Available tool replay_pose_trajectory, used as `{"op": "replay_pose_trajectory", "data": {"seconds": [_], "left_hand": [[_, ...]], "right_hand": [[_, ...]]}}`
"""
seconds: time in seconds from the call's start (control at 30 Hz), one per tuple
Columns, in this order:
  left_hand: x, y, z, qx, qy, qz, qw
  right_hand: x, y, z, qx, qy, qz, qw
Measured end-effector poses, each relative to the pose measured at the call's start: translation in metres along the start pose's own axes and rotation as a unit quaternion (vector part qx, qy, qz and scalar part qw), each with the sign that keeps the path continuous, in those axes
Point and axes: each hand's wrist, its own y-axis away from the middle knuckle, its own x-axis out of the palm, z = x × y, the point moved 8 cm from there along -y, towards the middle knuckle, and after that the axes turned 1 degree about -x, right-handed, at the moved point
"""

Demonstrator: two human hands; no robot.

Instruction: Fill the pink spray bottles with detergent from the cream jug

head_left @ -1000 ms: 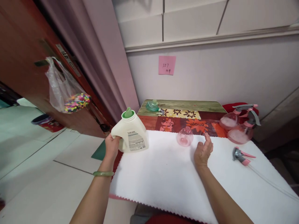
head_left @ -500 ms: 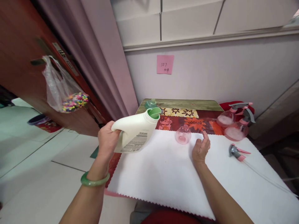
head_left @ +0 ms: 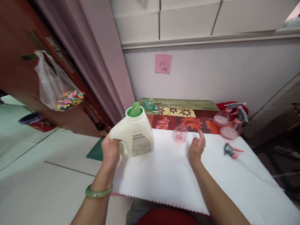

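Observation:
My left hand (head_left: 111, 152) is wrapped round the handle of a cream detergent jug (head_left: 142, 132), which stands nearly upright at the left of the white cloth. The jug's cap is off, and a green pouring spout (head_left: 136, 111) shows in its mouth. My right hand (head_left: 197, 147) rests on the cloth with its fingers loosely apart, holding nothing. Just left of those fingers, apart from them, stands a clear pink bottle (head_left: 180, 135) without its spray top; a little pink shows at its bottom. A grey and pink spray head (head_left: 231, 150) with a long tube lies to the right.
Two pink spray bottles (head_left: 231, 130) with whitish contents stand at the table's right back. A green spray bottle (head_left: 148, 105) lies at the back left. The table (head_left: 173, 175) meets the wall behind; a bag of colourful beads (head_left: 67, 100) hangs from the door handle.
The jug has gone from tilted forward to nearly upright and lower, its spout now pointing up. My right hand has kept its place beside the pink bottle. The view has shifted slightly.

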Motion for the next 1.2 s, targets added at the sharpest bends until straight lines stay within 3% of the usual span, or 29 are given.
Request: {"op": "replay_pose_trajectory", "data": {"seconds": [0.13, 0.27, 0.63, 1.2], "left_hand": [[0.006, 0.004, 0.027, -0.041, 0.072, -0.026, 0.996], [0.012, 0.009, 0.037, -0.06, 0.115, -0.032, 0.991], [0.026, 0.02, 0.045, -0.074, 0.154, 0.022, 0.985], [0.043, 0.025, 0.039, -0.045, 0.144, 0.066, 0.986]], "right_hand": [[0.001, 0.0, -0.001, 0.014, -0.004, 0.006, 1.0], [0.001, -0.001, -0.002, 0.015, -0.005, 0.005, 1.0], [0.0, -0.003, 0.001, 0.008, -0.014, -0.001, 1.0], [0.001, -0.003, -0.007, 0.017, -0.018, -0.004, 1.0]]}}
